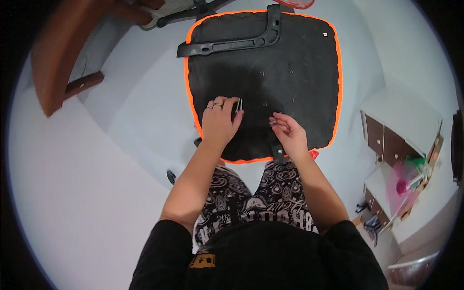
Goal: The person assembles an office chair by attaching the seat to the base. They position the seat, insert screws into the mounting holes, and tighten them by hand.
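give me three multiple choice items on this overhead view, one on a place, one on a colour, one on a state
1. Where does the black L-shaped plastic armrest bracket lie?
A. on the far part of the black seat underside
B. on the person's lap
C. on the white drawer unit

2. What colour is the trim around the black square chair seat underside?
A. blue
B. orange
C. white

3. What is the left hand doing?
A. hanging free in the air
B. resting on the seat with a small metal tool at its fingers
C. gripping the bracket

Answers:
1 A, it lies across the seat's far left corner.
2 B, an orange edge rings the panel.
3 B, the hand lies on the panel by the tool, while the right hand pinches something small.
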`<state>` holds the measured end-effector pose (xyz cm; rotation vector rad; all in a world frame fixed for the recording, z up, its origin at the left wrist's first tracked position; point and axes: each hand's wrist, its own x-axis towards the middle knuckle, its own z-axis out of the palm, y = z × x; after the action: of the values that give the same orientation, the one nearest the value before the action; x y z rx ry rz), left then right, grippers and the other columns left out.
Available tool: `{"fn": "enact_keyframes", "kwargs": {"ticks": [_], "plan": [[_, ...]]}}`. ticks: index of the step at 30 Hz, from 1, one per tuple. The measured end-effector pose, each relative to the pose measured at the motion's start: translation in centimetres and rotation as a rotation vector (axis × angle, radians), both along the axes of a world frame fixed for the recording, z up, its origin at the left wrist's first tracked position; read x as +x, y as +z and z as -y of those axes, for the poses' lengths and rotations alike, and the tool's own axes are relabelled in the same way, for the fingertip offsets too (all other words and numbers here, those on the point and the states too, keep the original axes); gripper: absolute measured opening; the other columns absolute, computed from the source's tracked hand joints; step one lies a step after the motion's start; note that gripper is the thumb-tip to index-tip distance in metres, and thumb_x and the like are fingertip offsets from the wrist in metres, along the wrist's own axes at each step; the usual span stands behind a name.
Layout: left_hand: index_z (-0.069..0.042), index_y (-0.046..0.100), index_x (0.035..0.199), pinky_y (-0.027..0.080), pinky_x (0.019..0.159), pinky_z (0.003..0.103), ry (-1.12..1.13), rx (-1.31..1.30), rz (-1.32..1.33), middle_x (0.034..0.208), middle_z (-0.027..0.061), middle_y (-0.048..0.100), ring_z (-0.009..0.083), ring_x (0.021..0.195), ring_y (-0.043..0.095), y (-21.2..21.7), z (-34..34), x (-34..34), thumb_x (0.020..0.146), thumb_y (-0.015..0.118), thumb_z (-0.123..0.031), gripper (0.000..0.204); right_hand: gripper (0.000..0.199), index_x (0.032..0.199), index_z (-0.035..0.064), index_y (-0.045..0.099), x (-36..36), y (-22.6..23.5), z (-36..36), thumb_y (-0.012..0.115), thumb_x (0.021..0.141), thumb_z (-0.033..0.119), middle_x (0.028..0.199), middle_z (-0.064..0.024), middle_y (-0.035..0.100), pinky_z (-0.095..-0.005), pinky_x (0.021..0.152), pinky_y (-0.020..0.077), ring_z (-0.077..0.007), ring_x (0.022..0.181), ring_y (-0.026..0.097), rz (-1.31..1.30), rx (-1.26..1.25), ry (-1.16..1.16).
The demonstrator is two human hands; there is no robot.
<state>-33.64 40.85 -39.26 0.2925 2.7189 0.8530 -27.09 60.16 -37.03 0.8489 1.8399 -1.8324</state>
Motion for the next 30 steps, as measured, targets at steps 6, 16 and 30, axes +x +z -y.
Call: {"fn": "enact_keyframes", "kwargs": {"ticks": [6,16,30], "plan": [[-0.010,0.059,0.095,0.045,0.067,0.036,-0.278,0.067,-0.005,0.078,0.0043,0.060,0.0256,0.075,0.057,-2.0,-7.1,-2.0,0.071,0.070,-0.016,0.028,0.012,0.086,0.0024,0.064,0.5,-2.1,-2.6,0.069,0.075,0.002,0.079,-0.0019,0.056,-0.0182,0.060,0.0415,-0.0047,0.068,0.051,-0.109,0.301,-0.247],[-0.009,0.058,0.100,0.048,0.069,0.036,-0.635,-0.033,0.185,0.081,0.0096,0.062,0.0274,0.078,0.060,-0.9,-13.6,-1.7,0.073,0.066,-0.010,0.029,0.009,0.083,0.0002,0.059,4.2,0.3,-3.0,0.065,0.077,0.003,0.087,-0.0057,0.055,-0.0220,0.065,0.0463,-0.0112,0.075,0.056,-0.110,0.212,-0.533],[-0.010,0.056,0.102,0.044,0.082,0.028,0.374,0.595,1.740,0.097,0.0011,0.059,0.0124,0.091,0.055,3.5,-16.0,-0.8,0.093,0.048,-0.019,0.015,0.009,0.086,0.0005,0.064,5.2,1.8,1.2,0.064,0.076,0.000,0.087,-0.0094,0.060,-0.0252,0.070,0.0471,-0.0157,0.078,0.058,-0.156,0.393,-1.154]]}}
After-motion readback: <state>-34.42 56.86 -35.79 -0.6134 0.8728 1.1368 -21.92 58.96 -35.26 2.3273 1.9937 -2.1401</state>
